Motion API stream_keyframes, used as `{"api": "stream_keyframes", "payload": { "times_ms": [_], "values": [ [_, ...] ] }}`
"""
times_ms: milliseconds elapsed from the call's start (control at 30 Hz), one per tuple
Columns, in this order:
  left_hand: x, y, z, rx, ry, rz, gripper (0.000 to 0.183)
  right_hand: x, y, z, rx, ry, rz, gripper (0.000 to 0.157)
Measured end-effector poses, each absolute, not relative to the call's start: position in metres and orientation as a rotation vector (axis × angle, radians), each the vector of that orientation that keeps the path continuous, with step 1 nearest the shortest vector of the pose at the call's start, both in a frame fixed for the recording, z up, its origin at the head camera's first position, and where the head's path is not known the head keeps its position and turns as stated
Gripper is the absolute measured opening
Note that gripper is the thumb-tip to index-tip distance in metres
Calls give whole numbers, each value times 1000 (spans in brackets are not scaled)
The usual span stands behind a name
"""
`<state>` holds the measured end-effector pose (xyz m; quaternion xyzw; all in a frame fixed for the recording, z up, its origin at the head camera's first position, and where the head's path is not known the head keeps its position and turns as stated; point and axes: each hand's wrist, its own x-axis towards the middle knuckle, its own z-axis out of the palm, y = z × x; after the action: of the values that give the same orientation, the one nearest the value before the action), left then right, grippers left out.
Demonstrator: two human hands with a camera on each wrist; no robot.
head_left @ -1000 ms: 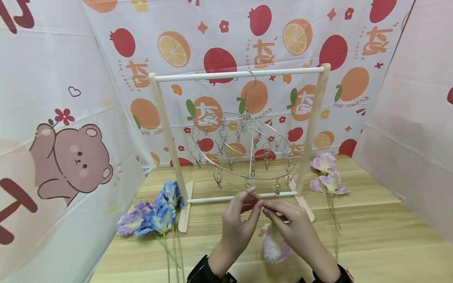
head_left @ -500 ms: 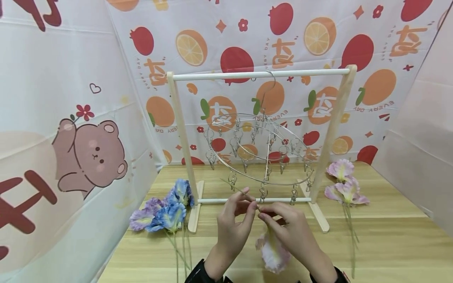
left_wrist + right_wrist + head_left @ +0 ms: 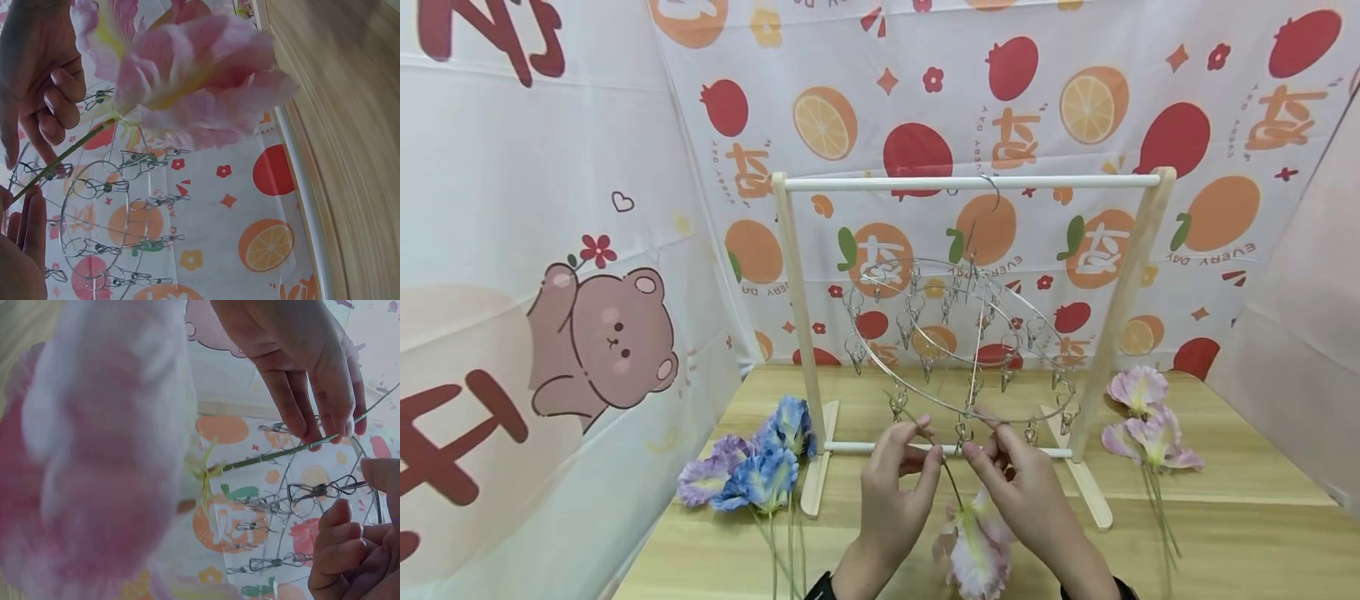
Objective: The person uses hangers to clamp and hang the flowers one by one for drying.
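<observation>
A pink artificial iris-like flower hangs bloom down in front of me. My left hand pinches its thin green stem between thumb and fingertips. My right hand is off the stem, at the near rim of the round wire clip hanger. Its thumb and index finger stand apart around a metal clip, which shows almost whole between them. The hanger tilts toward me from a white rail. The large bloom covers much of the right wrist view.
Blue and purple flowers lie at the left with stems toward me. Two pink flowers lie at the right. The wooden stand's posts and feet flank the hanger, and a low crossbar runs behind my hands.
My right hand has let go of the stem and moved up to the hanger's clip. The left hand keeps the stem. The head view has swung left, so the stand appears farther right.
</observation>
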<state>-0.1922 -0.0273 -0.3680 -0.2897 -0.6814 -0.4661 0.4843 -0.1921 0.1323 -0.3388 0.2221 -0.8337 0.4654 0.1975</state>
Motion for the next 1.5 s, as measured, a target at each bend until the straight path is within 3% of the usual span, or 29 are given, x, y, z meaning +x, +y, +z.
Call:
{"api": "stream_keyframes", "payload": {
  "times_ms": [400, 1067, 1500],
  "values": [
    [-193, -27, -377, -696, -1682, -1171, 36, -190, 125, -342, 532, -2362, 1530, 17],
    [-194, -27, -376, -599, -1743, -1393, 18, -193, 109, -340, 434, -2217, 1886, 18],
    [-200, -34, -370, -599, -1638, -1187, 17, -197, 103, -341, 462, -2164, 1907, 18]
  ]
}}
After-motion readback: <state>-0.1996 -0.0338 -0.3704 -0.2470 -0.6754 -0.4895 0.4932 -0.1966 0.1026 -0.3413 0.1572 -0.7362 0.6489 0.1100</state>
